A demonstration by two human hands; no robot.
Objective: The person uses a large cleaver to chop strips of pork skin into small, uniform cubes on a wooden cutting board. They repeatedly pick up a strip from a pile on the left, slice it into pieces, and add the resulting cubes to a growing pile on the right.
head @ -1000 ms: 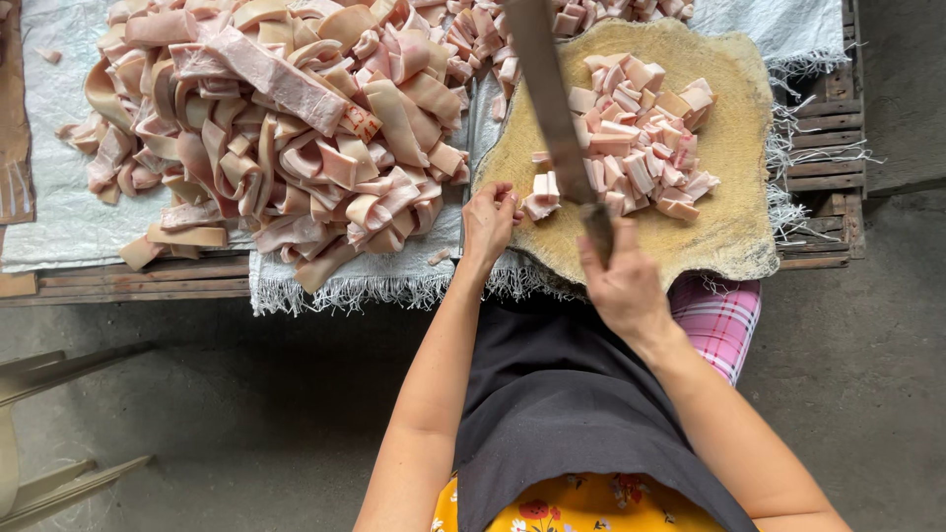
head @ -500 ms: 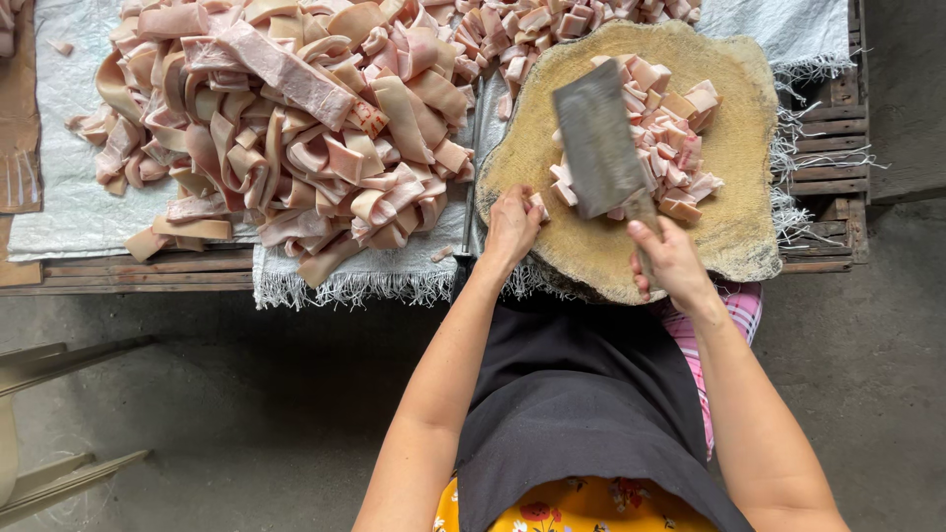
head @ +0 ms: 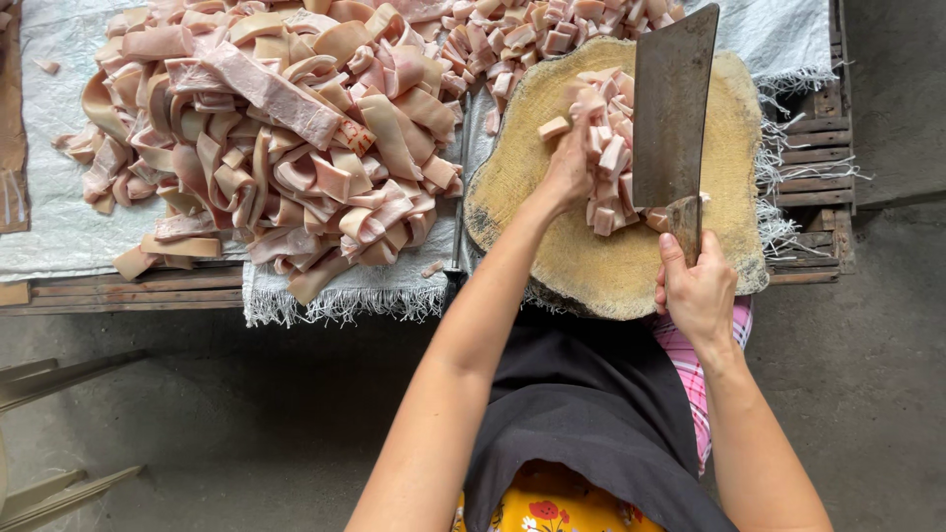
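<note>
My right hand (head: 698, 288) grips the handle of a large steel cleaver (head: 672, 110), its broad blade lying over the right side of a round wooden chopping block (head: 552, 236). My left hand (head: 570, 167) rests on a heap of small pink meat cubes (head: 609, 148) in the middle of the block, pressing against them beside the blade. A big pile of long pink and tan pork-skin strips (head: 276, 138) lies to the left on white woven sheeting (head: 49, 217).
More cut cubes (head: 532, 30) are heaped behind the block. The sheeting covers a low wooden slatted platform (head: 818, 158). Grey concrete floor (head: 246, 414) lies below, with pale wooden slats (head: 59, 379) at lower left. A dark apron (head: 581, 414) covers my lap.
The cleaver has swung from lying flat over the cubes to the right side of the block. My left hand moved up from the block's near edge onto the heap of cubes.
</note>
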